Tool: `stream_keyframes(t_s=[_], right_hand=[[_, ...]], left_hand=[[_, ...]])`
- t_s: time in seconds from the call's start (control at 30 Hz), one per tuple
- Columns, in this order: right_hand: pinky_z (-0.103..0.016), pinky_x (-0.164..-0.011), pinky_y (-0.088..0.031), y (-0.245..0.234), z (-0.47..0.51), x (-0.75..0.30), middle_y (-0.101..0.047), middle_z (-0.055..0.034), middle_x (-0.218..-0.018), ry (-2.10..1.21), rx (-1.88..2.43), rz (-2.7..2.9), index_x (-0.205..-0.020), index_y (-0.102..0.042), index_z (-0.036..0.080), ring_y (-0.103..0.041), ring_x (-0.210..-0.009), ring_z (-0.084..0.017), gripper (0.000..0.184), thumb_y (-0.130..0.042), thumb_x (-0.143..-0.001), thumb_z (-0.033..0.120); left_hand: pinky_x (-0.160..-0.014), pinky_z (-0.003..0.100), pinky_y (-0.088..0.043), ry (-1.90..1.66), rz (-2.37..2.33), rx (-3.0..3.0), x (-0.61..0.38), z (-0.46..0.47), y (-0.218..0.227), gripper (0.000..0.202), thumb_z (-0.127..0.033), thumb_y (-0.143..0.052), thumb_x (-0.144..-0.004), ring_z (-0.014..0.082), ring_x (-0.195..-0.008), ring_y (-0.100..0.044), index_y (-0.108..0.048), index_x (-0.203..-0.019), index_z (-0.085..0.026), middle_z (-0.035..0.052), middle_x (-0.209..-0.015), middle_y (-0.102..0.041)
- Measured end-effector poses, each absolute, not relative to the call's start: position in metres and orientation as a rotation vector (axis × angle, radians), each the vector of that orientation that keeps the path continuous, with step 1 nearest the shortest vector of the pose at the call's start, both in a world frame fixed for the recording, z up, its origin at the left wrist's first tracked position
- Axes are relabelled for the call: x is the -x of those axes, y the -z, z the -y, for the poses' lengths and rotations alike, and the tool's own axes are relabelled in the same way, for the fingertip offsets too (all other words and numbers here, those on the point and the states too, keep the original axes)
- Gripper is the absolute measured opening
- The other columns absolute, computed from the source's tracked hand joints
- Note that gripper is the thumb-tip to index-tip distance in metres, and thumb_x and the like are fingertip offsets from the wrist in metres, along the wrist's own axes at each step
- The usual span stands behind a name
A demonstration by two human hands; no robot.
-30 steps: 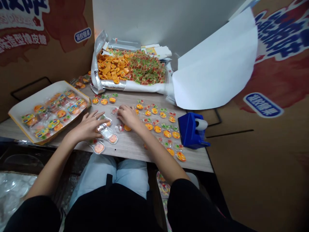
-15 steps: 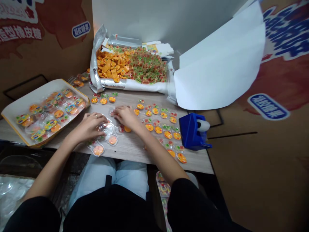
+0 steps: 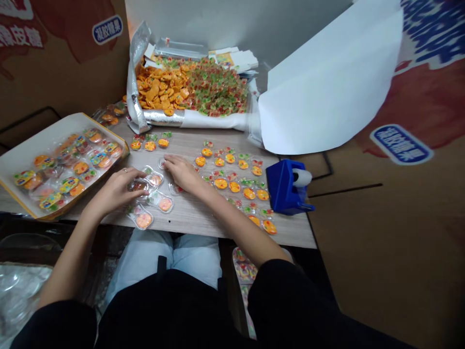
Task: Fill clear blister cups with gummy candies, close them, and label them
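My left hand [image 3: 115, 193] is at the left of a cluster of clear plastic candy packs, its thumb and fingers closed around the edge of one clear pack [image 3: 139, 187]. Beside its fingertips lie a pack with a pale orange disc [image 3: 155, 180], another pack [image 3: 165, 204] and a nearer pack [image 3: 144, 220]. Further right, my right hand [image 3: 180, 172] reaches over the table with its fingertips together on the rim of a small clear plastic shell [image 3: 161, 163]. Another clear shell [image 3: 174, 187] lies partly beneath that hand.
Rows of orange and red-green gummy candies in shells [image 3: 234, 186] lie to the right, before a blue tape dispenser [image 3: 281, 186]. A box of finished-looking packs [image 3: 78, 121] stands left. Behind is a foil-lined tray [image 3: 163, 118] of loose gummies. Cardboard walls [image 3: 72, 72] flank the table.
My left hand has drawn back to the left, uncovering a pack with an orange disc. My right hand has shifted slightly left. The whole view has moved a little.
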State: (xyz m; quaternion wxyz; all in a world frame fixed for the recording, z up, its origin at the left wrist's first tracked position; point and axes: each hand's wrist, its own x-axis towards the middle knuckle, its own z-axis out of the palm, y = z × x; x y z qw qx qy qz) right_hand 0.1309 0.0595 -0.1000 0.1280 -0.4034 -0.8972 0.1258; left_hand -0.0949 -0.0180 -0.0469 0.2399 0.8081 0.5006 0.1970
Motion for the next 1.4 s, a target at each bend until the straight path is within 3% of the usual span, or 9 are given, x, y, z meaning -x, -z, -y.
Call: stream_keyframes(t_s=[0.23,0.43,0.53,0.7,0.83,0.93,1.1,1.23,1.4], right_hand=[[-0.036,-0.105,-0.042,0.093,-0.076,-0.154,-0.059,-0.0086,-0.138,-0.771,1.03,2.561,-0.107,-0.072,0.018,-0.052,-0.131,-0.019,0.035,-0.046,-0.088,0.006],[-0.034,-0.1,-0.042,0.081,-0.079,-0.15,-0.063,-0.0103,-0.132,-0.573,1.126,2.639,-0.111,-0.07,0.017,-0.058,-0.117,-0.021,0.025,-0.062,-0.087,0.017],[-0.035,-0.099,-0.041,0.072,-0.075,-0.139,-0.063,-0.0122,-0.13,-0.41,1.125,2.766,-0.107,-0.071,0.015,-0.055,-0.117,-0.024,0.023,-0.06,-0.089,0.024],[-0.041,-0.103,-0.036,0.057,-0.069,-0.162,-0.055,-0.0097,-0.14,-0.2,1.218,2.642,-0.131,-0.058,0.021,-0.046,-0.127,-0.025,0.046,-0.047,-0.088,0.009],[-0.044,-0.097,-0.038,0.057,-0.072,-0.203,-0.067,-0.0116,-0.118,-0.173,1.416,2.718,-0.115,-0.068,0.017,-0.051,-0.117,-0.029,0.039,-0.051,-0.082,0.005],[-0.04,-0.095,-0.039,0.065,-0.075,-0.21,-0.066,-0.0125,-0.116,-0.235,1.434,2.742,-0.108,-0.07,0.016,-0.054,-0.114,-0.027,0.032,-0.051,-0.084,0.008],[-0.043,-0.101,-0.038,0.067,-0.077,-0.196,-0.063,-0.0116,-0.123,-0.327,1.383,2.502,-0.12,-0.064,0.017,-0.053,-0.119,-0.026,0.041,-0.053,-0.081,0.012],[-0.038,-0.098,-0.044,0.054,-0.081,-0.205,-0.064,-0.0098,-0.121,-0.436,1.221,2.288,-0.12,-0.064,0.016,-0.059,-0.11,-0.022,0.048,-0.045,-0.076,0.007],[-0.042,-0.104,-0.042,0.061,-0.083,-0.222,-0.067,-0.0077,-0.121,-0.422,1.229,2.345,-0.115,-0.067,0.019,-0.057,-0.117,-0.024,0.045,-0.048,-0.076,0.007]], left_hand=[[-0.093,0.038,-0.049,-0.619,-1.37,-2.159,0.092,0.012,0.037,0.051,-0.063,-0.058,-0.082,0.0244,-0.101,-0.062,-0.064,-0.104,-0.017,0.0098,-0.109,-0.067],[-0.09,0.039,-0.049,-0.689,-1.393,-2.164,0.084,0.012,0.037,0.055,-0.066,-0.057,-0.079,0.0253,-0.098,-0.062,-0.066,-0.101,-0.017,0.0106,-0.105,-0.066],[-0.086,0.038,-0.049,-0.703,-1.425,-2.139,0.081,0.015,0.041,0.056,-0.068,-0.057,-0.078,0.0247,-0.093,-0.063,-0.066,-0.096,-0.016,0.0102,-0.1,-0.067],[-0.082,0.036,-0.05,-0.728,-1.458,-2.093,0.079,0.019,0.042,0.057,-0.07,-0.056,-0.077,0.0245,-0.092,-0.064,-0.065,-0.093,-0.016,0.0101,-0.098,-0.068],[-0.073,0.033,-0.05,-0.688,-1.477,-2.024,0.076,0.016,0.039,0.054,-0.068,-0.052,-0.081,0.0212,-0.081,-0.064,-0.064,-0.093,-0.016,0.0089,-0.095,-0.07],[-0.072,0.033,-0.051,-0.72,-1.491,-2.04,0.069,0.008,0.035,0.054,-0.068,-0.053,-0.081,0.0208,-0.08,-0.064,-0.063,-0.093,-0.017,0.0095,-0.097,-0.069],[-0.083,0.035,-0.051,-0.775,-1.501,-2.143,0.042,-0.015,0.029,0.045,-0.054,-0.054,-0.086,0.0225,-0.096,-0.064,-0.057,-0.111,-0.016,0.0109,-0.112,-0.067],[-0.094,0.041,-0.045,-0.559,-1.585,-2.36,-0.002,-0.043,0.037,0.039,-0.038,-0.056,-0.088,0.0286,-0.111,-0.059,-0.054,-0.118,-0.012,0.0156,-0.118,-0.065],[-0.088,0.044,-0.046,-0.14,-1.697,-2.507,-0.051,-0.055,0.052,0.038,-0.032,-0.054,-0.09,0.0357,-0.106,-0.061,-0.058,-0.118,-0.007,0.022,-0.108,-0.067]])
